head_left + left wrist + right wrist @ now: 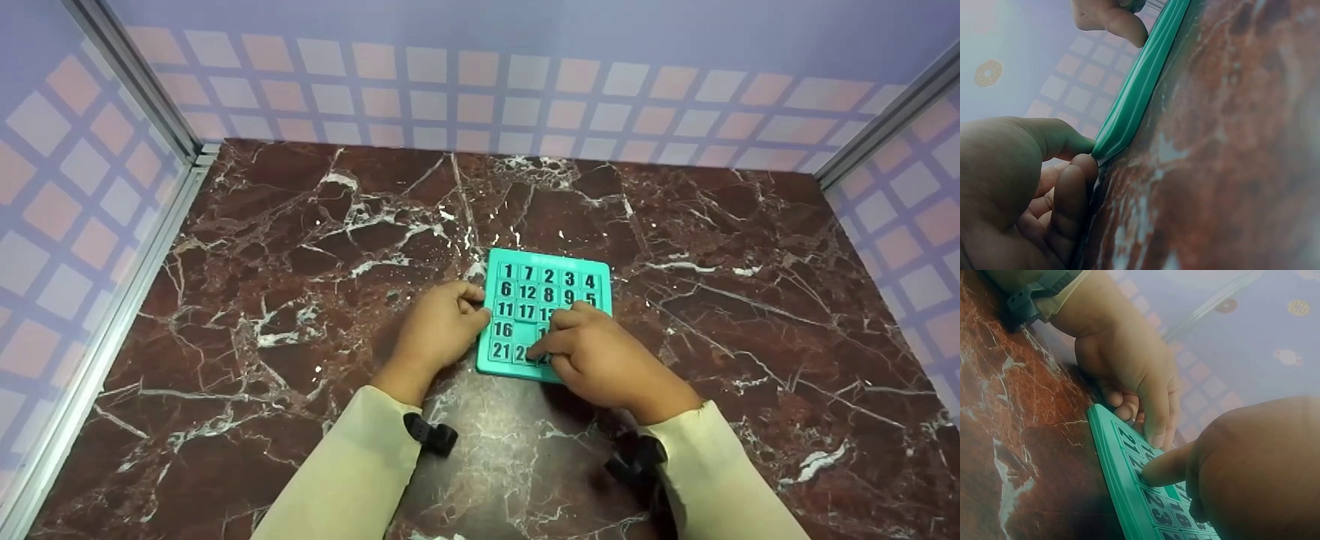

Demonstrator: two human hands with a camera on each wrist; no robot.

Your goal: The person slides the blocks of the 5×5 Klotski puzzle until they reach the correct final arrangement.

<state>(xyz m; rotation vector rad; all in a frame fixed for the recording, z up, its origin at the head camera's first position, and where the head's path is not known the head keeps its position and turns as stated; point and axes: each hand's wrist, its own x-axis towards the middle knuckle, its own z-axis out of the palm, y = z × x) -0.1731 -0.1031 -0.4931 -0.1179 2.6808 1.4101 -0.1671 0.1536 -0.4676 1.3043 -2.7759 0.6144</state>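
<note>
A teal sliding number puzzle (551, 262) lies flat on the marbled table, its square tiles bearing black numbers. Its top row reads 1, 7, 2, 3, 4. My left hand (439, 330) pinches the left rim between thumb and fingers; the left wrist view shows the fingertips at the green edge (1129, 112). From the right, my right hand (600, 356) reaches over the board and hides several tiles. Its straight index finger (1168, 466) presses on the 22 tile (521, 353) in the bottom row. A tile-sized gap (526, 331) shows just above that tile.
The dark red marbled table (300, 225) spreads around the puzzle. Purple panels with pink and white squares (480, 105) stand at the back and both sides, with metal rails (135, 300) at the corners. Black straps (431, 435) circle both wrists.
</note>
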